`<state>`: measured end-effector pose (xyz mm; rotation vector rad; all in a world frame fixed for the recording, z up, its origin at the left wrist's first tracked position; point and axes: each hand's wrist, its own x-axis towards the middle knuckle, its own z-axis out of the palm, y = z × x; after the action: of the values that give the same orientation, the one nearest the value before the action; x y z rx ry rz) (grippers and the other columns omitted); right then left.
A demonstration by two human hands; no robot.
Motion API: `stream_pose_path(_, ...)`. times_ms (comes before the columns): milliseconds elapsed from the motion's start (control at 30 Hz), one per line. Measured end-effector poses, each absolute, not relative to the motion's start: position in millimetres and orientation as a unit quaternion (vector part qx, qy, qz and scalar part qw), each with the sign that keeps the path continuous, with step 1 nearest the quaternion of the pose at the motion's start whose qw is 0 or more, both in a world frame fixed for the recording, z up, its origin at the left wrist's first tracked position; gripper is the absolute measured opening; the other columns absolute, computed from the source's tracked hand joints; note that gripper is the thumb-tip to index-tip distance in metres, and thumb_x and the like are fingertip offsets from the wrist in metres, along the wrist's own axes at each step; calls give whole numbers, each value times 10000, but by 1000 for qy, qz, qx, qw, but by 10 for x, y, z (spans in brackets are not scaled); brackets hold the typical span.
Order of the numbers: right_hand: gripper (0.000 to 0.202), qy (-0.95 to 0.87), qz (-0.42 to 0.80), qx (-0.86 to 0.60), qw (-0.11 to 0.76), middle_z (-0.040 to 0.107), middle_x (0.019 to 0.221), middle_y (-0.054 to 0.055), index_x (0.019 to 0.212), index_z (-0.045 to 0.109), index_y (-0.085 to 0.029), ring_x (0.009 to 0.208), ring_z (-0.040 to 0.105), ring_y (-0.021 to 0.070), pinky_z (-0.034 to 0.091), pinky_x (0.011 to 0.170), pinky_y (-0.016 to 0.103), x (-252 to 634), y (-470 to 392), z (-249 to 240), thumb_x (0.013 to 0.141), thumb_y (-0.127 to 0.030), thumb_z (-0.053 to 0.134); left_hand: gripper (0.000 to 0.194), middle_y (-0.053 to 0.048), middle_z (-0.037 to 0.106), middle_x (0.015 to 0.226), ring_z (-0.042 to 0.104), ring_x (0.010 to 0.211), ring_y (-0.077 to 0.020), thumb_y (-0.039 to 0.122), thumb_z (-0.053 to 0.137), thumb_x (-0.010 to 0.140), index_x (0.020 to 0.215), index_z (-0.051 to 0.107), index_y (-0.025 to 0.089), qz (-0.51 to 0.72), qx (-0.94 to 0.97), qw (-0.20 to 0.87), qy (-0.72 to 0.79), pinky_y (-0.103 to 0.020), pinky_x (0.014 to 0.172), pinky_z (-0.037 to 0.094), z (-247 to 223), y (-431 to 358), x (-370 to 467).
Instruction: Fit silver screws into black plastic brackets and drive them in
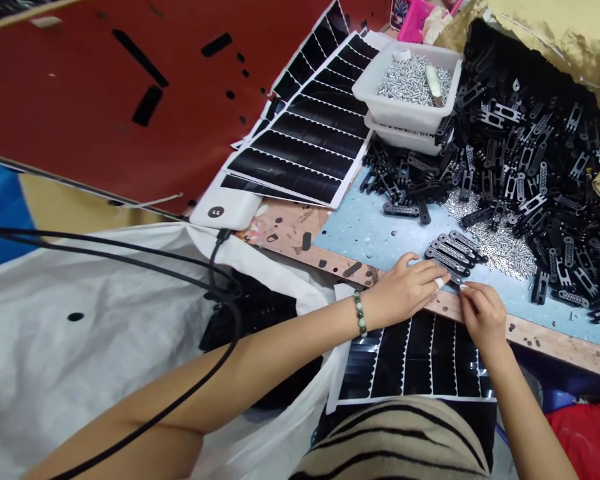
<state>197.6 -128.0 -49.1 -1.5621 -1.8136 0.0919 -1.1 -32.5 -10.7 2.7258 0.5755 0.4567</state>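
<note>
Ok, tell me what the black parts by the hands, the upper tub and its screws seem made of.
Black parts: probably plastic, dark with greyish sheen on textured faces. Upper tub: likely plastic, smooth, milky, thin-rimmed. Screws: seemingly metal, bright silvery glints.

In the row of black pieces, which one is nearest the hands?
The front piece, near the table edge, partly under the left hand; the others lie behind.

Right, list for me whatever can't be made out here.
All in the head view:
Black perforated part at the left hand: partly covered by that hand.
Right hand: what its pinch holds, if anything, is too small to tell.
Lower white plastic tub: contents mostly hidden by the upper tub.
Thick black cable: one end runs off the bottom edge.
</note>
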Motion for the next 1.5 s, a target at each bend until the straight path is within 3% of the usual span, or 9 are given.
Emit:
stream_pose_path(300, 145, -684, 67, -598, 412, 674, 926, 67, 951, 627, -214, 880, 641, 178, 554, 775, 345, 1975, -1232, -446, 875, -115, 553, 301, -88, 634, 1203, 539, 1116, -221, 211, 440, 953, 1236, 536, 181, 173, 950, 167, 198, -432, 971, 287, -112, -292, -36)
stream_pose_path(900, 139, -678, 61, -618, 392, 686, 900, 75, 901, 641, -208, 857, 656, 184, 564, 757, 348, 1936, -1283, -437, 858, -111, 551, 316, -101, 607, 1254, 517, 1154, -226, 202, 362, 978, 1235, 543, 167, 160, 953, 164, 199, -444, 986, 274, -65, -313, -66)
stream_pose_path(1500, 153, -674, 68, -624, 389, 683, 926, 77, 932, 637, -217, 888, 652, 192, 557, 794, 365, 1917, -1203, -376, 878, -126, 526, 306, -99, 608, 1256, 530, 1145, -237, 183, 442, 940, 1231, 532, 167, 154, 941, 207, 219, -461, 993, 281, -15, -283, -115)
